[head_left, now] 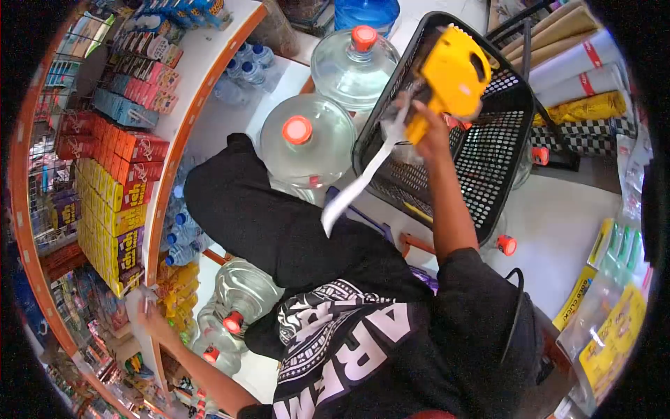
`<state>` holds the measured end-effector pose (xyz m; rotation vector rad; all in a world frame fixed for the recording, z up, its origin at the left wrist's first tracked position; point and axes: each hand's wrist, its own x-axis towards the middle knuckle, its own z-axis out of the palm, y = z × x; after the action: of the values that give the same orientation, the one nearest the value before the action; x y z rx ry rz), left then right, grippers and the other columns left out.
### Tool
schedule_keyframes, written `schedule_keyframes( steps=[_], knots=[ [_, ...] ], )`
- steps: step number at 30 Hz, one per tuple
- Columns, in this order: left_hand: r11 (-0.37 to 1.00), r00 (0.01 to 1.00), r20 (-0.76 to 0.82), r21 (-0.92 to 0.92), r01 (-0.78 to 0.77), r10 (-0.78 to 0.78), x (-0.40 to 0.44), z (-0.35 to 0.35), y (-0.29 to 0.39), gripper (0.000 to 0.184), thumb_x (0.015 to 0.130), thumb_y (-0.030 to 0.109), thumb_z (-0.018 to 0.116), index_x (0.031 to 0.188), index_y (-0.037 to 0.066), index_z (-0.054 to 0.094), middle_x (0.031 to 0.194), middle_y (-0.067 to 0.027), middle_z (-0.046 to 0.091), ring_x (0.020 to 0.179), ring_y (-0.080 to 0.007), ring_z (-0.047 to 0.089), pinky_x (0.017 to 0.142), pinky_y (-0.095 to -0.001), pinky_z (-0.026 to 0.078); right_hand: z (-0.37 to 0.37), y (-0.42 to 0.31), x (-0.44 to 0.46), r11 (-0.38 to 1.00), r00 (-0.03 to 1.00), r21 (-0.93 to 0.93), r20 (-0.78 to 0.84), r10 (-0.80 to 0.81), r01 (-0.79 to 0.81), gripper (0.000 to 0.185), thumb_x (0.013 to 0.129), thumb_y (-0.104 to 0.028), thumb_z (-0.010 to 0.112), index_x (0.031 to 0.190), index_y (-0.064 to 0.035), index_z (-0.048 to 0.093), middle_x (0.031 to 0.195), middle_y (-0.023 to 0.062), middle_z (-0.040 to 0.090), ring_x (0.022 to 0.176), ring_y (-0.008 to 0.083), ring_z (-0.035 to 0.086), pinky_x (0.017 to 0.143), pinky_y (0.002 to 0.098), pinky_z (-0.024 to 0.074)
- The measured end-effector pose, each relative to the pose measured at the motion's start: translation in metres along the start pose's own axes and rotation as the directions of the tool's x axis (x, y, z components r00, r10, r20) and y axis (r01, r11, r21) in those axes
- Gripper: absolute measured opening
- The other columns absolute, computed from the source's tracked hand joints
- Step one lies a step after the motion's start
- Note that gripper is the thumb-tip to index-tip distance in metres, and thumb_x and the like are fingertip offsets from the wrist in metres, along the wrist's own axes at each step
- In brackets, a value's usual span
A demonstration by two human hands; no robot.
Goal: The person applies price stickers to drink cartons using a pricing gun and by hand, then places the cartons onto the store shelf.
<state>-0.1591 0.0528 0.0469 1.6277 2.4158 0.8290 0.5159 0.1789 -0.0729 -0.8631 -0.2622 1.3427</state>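
Observation:
My right hand (434, 133) is wrapped round the handle of a yellow price label gun (457, 73), raised over a black basket. A white strip of label paper (363, 181) trails from the gun down towards my lap. The black perforated plastic basket (488, 188) lies below and behind the gun, with a few things inside that I cannot make out. My left hand (150, 318) is at the lower left, against the edge of the shelf near yellow packs (178, 297). Motion smears its fingers.
Large clear water jugs with red caps (307, 150) stand in front of my knee, and more jugs (248, 290) are beside my leg. Shelves on the left carry boxed drinks (112, 216) and small water bottles (185, 230). Rolled sheets (583, 63) stand at the right.

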Motion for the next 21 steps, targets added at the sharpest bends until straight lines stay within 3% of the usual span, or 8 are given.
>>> schedule_keyframes(
  steps=[2,5,9,13,16,17,20,21],
  knots=[
    [0.997,0.998,0.020,-0.035,0.068,-0.067,-0.021,0.000,0.010,0.033,0.088,0.016,0.050,0.115,-0.003,0.050,0.115,-0.0169,0.053,0.100,-0.0267,0.053,0.084,-0.0365,0.045,-0.035,-0.016,0.008,0.978,0.973,0.028,-0.116,-0.201,0.205,0.024,0.077,-0.005,0.061,0.100,-0.0069,0.055,0.090,0.0056,0.062,0.081,0.0166,0.060,0.070,0.0285,0.0480],
    [0.974,0.977,0.081,-0.093,0.206,-0.198,-0.044,0.005,0.024,0.032,0.088,0.014,0.048,0.114,-0.005,0.051,0.114,-0.0154,0.054,0.099,-0.0243,0.054,0.085,-0.0357,0.045,-0.099,-0.015,0.028,0.964,0.943,0.140,-0.281,-0.179,0.224,0.019,0.078,-0.005,0.061,0.096,-0.0081,0.056,0.082,0.0030,0.061,0.075,0.0165,0.060,0.067,0.0291,0.0478],
    [0.962,0.972,0.050,-0.139,0.234,-0.229,-0.065,0.014,0.020,0.027,0.084,0.006,0.052,0.110,-0.002,0.051,0.110,-0.0129,0.054,0.090,-0.0183,0.056,0.068,-0.0273,0.048,-0.182,0.008,0.055,0.971,0.941,0.189,-0.329,-0.078,0.147,0.017,0.077,-0.005,0.063,0.092,-0.0099,0.057,0.075,0.0008,0.059,0.067,0.0158,0.059,0.062,0.0284,0.0474],
    [0.974,0.973,0.044,-0.022,0.226,-0.225,-0.074,0.016,0.019,0.026,0.083,0.004,0.052,0.108,-0.001,0.053,0.108,-0.0119,0.055,0.085,-0.0185,0.056,0.066,-0.0264,0.046,-0.212,0.034,0.086,0.991,0.858,0.103,-0.514,-0.018,0.082,0.015,0.075,-0.005,0.065,0.087,-0.0118,0.057,0.070,-0.0012,0.057,0.061,0.0149,0.057,0.059,0.0270,0.0468],
    [0.866,0.942,0.121,0.445,0.230,-0.312,-0.079,0.013,0.039,0.032,0.080,0.005,0.052,0.111,-0.002,0.054,0.108,-0.0123,0.057,0.096,-0.0216,0.055,0.081,-0.0333,0.045,-0.220,0.045,0.110,0.991,0.860,0.116,-0.511,0.007,0.060,0.016,0.074,-0.004,0.066,0.085,-0.0117,0.057,0.070,-0.0014,0.057,0.062,0.0143,0.057,0.057,0.0270,0.0467],
    [0.860,0.941,0.119,0.453,0.233,-0.318,-0.080,0.014,0.040,0.032,0.080,0.005,0.052,0.111,-0.002,0.054,0.108,-0.0123,0.057,0.096,-0.0216,0.055,0.081,-0.0333,0.045,-0.221,0.049,0.118,0.991,0.860,0.121,-0.510,0.016,0.054,0.017,0.073,-0.003,0.066,0.085,-0.0116,0.057,0.070,-0.0015,0.057,0.063,0.0141,0.057,0.056,0.0270,0.0466],
    [0.808,0.786,0.196,0.211,0.551,-0.587,-0.091,0.015,0.036,0.029,0.080,0.007,0.054,0.108,-0.001,0.056,0.108,-0.0130,0.057,0.095,-0.0217,0.056,0.077,-0.0317,0.046,-0.223,0.057,0.146,0.993,0.849,0.103,-0.529,0.003,0.060,0.017,0.073,-0.004,0.067,0.085,-0.0115,0.057,0.071,-0.0012,0.057,0.063,0.0144,0.057,0.055,0.0278,0.0471],
    [0.802,0.781,0.191,0.217,0.557,-0.594,-0.095,0.014,0.034,0.029,0.080,0.007,0.054,0.108,-0.001,0.056,0.108,-0.0130,0.057,0.095,-0.0217,0.056,0.077,-0.0317,0.046,-0.222,0.059,0.157,0.993,0.845,0.092,-0.535,-0.009,0.069,0.018,0.073,-0.004,0.067,0.085,-0.0114,0.057,0.072,-0.0010,0.057,0.063,0.0145,0.057,0.055,0.0282,0.0473]
  ],
)
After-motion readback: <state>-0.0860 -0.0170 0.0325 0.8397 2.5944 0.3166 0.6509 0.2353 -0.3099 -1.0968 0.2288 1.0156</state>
